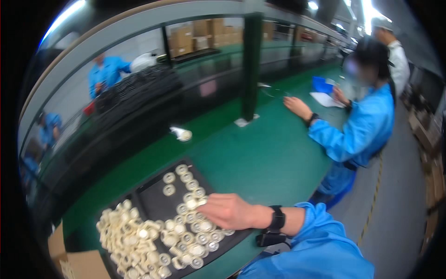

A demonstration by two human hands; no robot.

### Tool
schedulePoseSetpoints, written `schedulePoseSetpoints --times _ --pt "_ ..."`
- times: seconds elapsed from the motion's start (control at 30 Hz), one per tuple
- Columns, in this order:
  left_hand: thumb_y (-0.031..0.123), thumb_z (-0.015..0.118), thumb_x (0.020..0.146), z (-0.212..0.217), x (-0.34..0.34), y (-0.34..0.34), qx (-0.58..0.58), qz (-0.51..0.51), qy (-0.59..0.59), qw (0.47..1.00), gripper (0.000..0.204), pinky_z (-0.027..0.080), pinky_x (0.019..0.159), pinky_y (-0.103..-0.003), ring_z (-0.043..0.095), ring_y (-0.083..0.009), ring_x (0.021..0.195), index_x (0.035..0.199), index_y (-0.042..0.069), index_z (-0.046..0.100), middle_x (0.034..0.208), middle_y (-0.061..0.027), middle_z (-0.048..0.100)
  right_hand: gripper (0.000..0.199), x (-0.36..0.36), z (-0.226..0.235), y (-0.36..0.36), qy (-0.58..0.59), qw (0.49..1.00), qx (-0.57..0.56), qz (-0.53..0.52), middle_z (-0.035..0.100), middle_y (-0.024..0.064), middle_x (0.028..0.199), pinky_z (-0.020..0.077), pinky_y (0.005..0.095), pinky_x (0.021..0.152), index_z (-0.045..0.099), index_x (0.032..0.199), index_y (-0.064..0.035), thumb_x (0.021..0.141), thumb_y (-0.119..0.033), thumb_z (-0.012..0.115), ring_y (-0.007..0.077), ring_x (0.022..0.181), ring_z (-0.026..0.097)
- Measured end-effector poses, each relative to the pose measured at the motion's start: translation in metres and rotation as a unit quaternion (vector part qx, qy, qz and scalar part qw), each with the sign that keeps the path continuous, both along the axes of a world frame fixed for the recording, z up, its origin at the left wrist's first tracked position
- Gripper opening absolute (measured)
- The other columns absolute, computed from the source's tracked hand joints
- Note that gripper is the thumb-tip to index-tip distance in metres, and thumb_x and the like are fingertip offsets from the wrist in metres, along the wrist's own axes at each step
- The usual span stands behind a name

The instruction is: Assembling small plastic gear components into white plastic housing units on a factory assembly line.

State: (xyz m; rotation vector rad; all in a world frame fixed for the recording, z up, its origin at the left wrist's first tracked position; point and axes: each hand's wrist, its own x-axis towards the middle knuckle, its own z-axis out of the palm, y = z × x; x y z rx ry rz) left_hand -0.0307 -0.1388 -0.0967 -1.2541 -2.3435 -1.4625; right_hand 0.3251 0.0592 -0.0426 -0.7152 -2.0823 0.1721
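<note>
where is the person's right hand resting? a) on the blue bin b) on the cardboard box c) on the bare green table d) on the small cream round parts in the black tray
d: the right hand lies palm down over the cream ring-shaped parts spread in the black tray, fingers pointing left, while the cardboard box sits apart at the lower left.
</note>
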Motion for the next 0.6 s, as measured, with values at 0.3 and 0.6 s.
schedulePoseSetpoints --times 0.3,0.6 --pt "0.019 0.054 0.097 0.002 -0.006 0.001 0.001 -0.014 -0.007 1.0 0.035 0.039 0.057 -0.032 0.037 -0.0172 0.059 0.073 -0.006 0.051 0.06 -0.0128 0.044 0.023 -0.004 -0.006 -0.005 0.02 0.999 0.0 0.024 0.053 0.0099 0.076 0.047 0.0353 0.059 0.06 0.099 0.0021 0.077 -0.001 0.065 0.0263 0.069 0.055" --pt "0.021 0.053 0.097 0.004 0.005 0.006 -0.021 -0.012 -0.03 0.999 0.033 0.042 0.061 -0.031 0.044 -0.0169 0.062 0.082 -0.008 0.059 0.064 -0.013 0.052 0.019 0.006 -0.008 -0.003 0.015 1.0 0.0 0.023 0.053 0.0101 0.076 0.0476 0.0359 0.06 0.06 0.096 0.0014 0.078 0.0 0.064 0.0267 0.07 0.055"
